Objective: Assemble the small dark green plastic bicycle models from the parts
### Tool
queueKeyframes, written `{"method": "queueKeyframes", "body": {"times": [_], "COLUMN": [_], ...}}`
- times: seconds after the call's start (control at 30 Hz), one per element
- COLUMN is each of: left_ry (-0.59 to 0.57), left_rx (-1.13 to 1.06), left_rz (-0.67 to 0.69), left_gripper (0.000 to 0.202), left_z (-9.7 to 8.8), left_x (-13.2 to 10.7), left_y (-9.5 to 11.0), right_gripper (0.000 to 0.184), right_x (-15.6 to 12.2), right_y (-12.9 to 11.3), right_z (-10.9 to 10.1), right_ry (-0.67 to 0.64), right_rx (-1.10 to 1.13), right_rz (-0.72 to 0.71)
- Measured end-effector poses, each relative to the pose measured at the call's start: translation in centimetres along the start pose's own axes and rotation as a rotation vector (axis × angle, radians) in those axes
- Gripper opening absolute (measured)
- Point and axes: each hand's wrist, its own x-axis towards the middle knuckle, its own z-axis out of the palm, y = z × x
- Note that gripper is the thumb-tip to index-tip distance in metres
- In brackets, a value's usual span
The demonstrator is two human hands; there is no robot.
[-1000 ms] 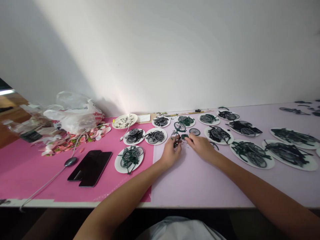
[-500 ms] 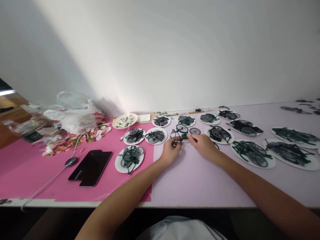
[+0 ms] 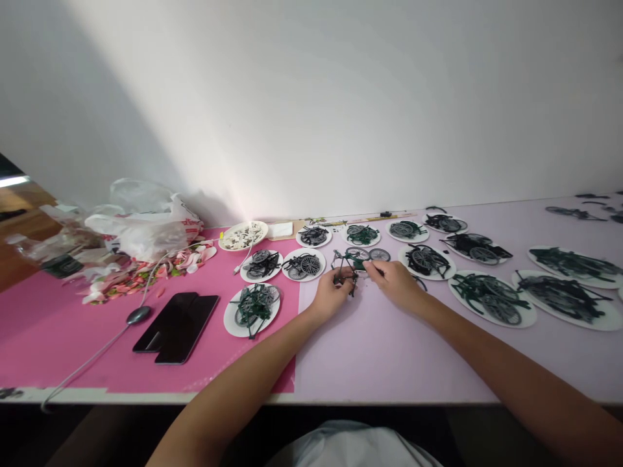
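A partly built toy bicycle (image 3: 344, 257), dark green with thin tubes, is held up over the light purple part of the table. My left hand (image 3: 333, 290) is closed around its lower end, the thumb and fingers pinching dark parts. From the right, my right hand (image 3: 398, 283) pinches at a small green piece (image 3: 359, 264) on the bicycle. The fingertips partly cover that spot, so I cannot tell exactly how the piece sits. A grey spoked wheel (image 3: 357, 253) shows just above the green piece. Another spoked wheel (image 3: 379, 255) lies behind my right fingertips.
White plates with toy bicycle parts surround my hands, including a green pile (image 3: 254, 308) at left and another (image 3: 494, 299) at right. On the pink side lie two dark phones (image 3: 178, 327), a cable with a grey puck (image 3: 139, 315), petal-like scraps (image 3: 146, 275) and a plastic bag (image 3: 146, 227).
The toy bicycle has tilted in my hands, and its upper wheel now looks lower and flatter. Both hands stay in nearly the same place.
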Motion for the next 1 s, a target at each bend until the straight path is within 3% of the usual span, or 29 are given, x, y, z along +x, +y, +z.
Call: {"method": "queueKeyframes", "body": {"times": [0.3, 0.63, 0.77, 1.0], "left_ry": [-0.011, 0.031, 0.084, 0.062], "left_rx": [0.008, 0.010, 0.038, 0.172], "left_rz": [-0.024, -0.011, 0.023, 0.130], "left_gripper": [0.030, 0.030, 0.030, 0.031], "left_z": [0.03, 0.06, 0.00, 0.02], "left_x": [-0.15, -0.16, -0.03, -0.45], "left_y": [0.41, 0.67, 0.51, 0.71], "right_gripper": [0.045, 0.047, 0.047, 0.046], "right_x": [-0.25, -0.25, -0.26, -0.15], "right_y": [-0.22, -0.04, -0.10, 0.13], "right_z": [0.02, -0.04, -0.08, 0.27], "right_ry": [-0.040, 0.004, -0.014, -0.019], "right_rx": [0.049, 0.069, 0.050, 0.013], "right_rz": [-0.014, -0.041, -0.042, -0.051]}}
